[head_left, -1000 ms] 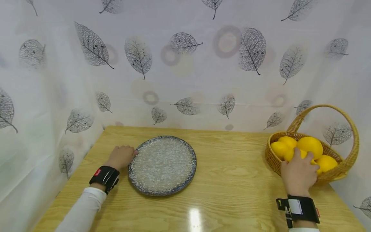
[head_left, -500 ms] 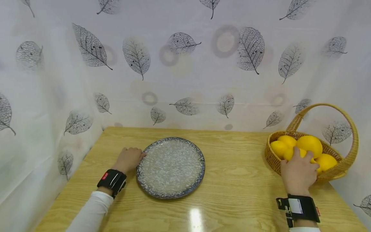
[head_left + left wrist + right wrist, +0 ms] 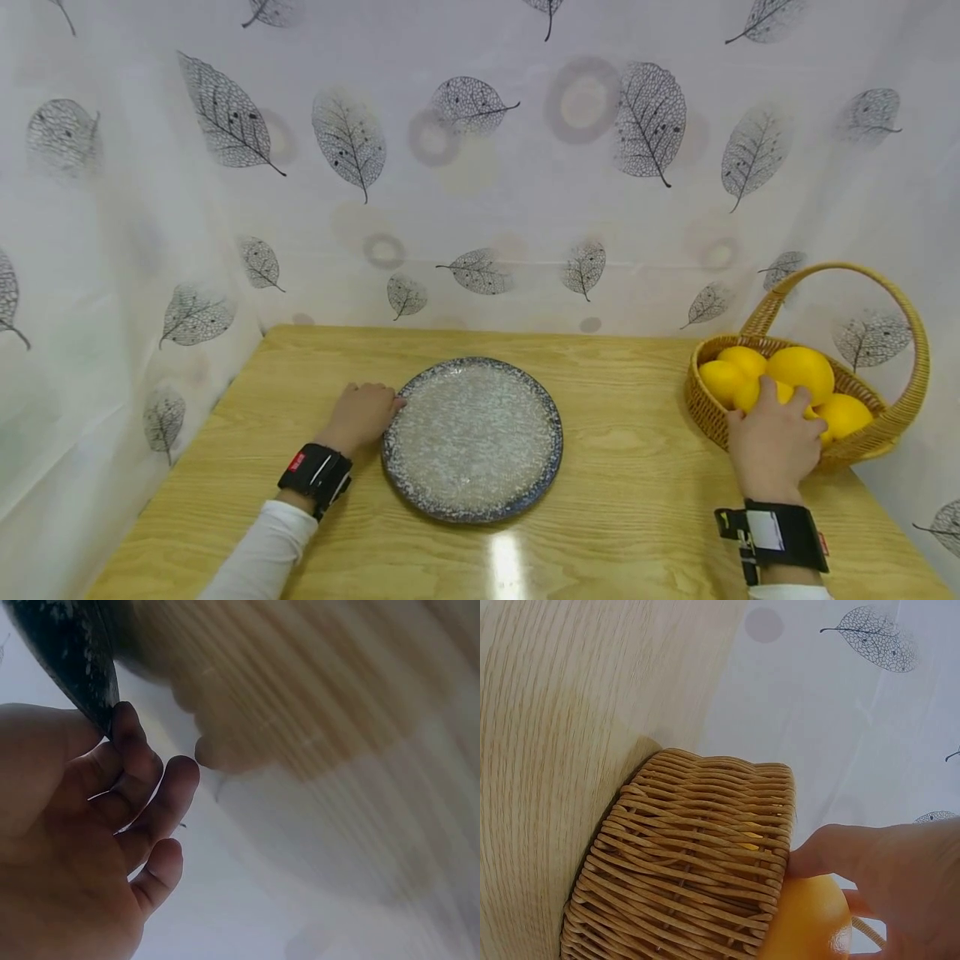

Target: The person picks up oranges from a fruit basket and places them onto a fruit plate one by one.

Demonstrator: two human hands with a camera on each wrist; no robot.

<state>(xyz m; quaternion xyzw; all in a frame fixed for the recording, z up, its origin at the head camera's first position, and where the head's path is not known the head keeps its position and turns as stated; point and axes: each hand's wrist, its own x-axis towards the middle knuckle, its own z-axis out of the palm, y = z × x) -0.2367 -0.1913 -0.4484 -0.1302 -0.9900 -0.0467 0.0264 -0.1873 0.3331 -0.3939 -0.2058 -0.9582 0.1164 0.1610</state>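
A round speckled grey plate (image 3: 472, 442) with a dark rim lies on the table, left of centre in the head view. My left hand (image 3: 363, 414) pinches its left rim between thumb and fingers; the left wrist view shows the curled fingers (image 3: 127, 742) at the plate's dark edge. At the right, a wicker basket (image 3: 705, 406) holds several yellow-orange fruits. My right hand (image 3: 776, 437) reaches over the basket's near edge with bent fingers around one orange (image 3: 810, 919). That fruit still sits at the rim, partly hidden by the hand.
The basket's tall arched handle (image 3: 913, 333) rises beside the right hand. A wooden table (image 3: 622, 500) lies beneath everything, with a leaf-patterned white curtain (image 3: 510, 200) behind it and along both sides.
My left hand has slid the plate to the right and slightly nearer across the table. The right hand has stayed on the orange in the basket.
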